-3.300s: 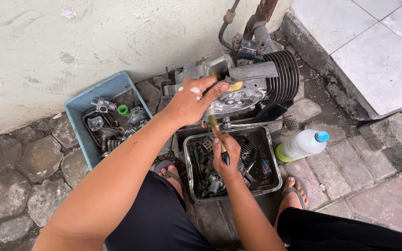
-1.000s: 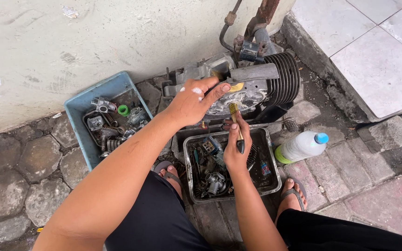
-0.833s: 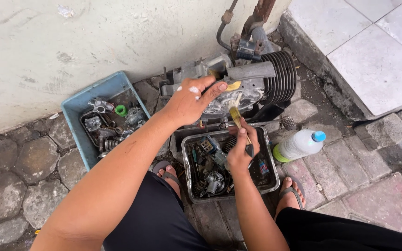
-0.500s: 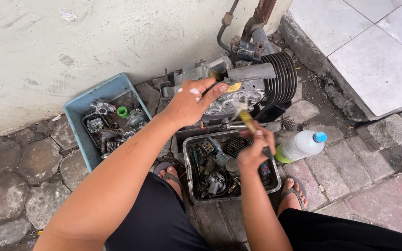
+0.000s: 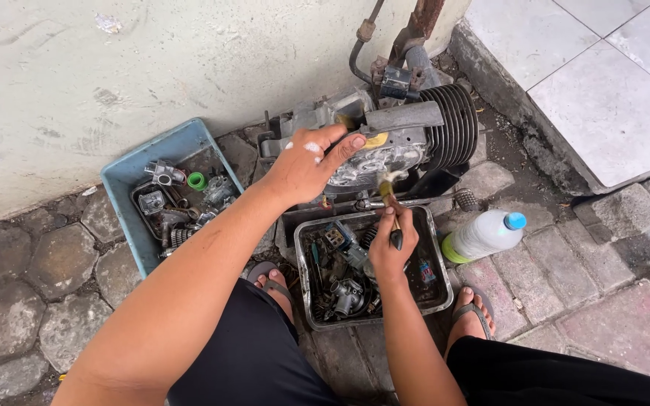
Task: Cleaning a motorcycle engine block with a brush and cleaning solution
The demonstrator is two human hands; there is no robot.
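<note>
Hands point(image 5: 306, 162) on engine point(image 5: 408, 135), cobbled ground point(image 5: 39, 286), wall point(image 5: 114, 68).

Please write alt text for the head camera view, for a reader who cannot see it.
A squatting person's left hand rests on a small engine while the right hand holds a brush to it, above a metal tray of oily parts. A blue tray of parts sits at left, a plastic bottle lies at right, on stone paving.

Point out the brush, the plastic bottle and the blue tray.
brush point(image 5: 390, 204), head view, on its handle
plastic bottle point(image 5: 483, 235), head view, mid-body
blue tray point(image 5: 161, 147), head view, on its far rim
</note>
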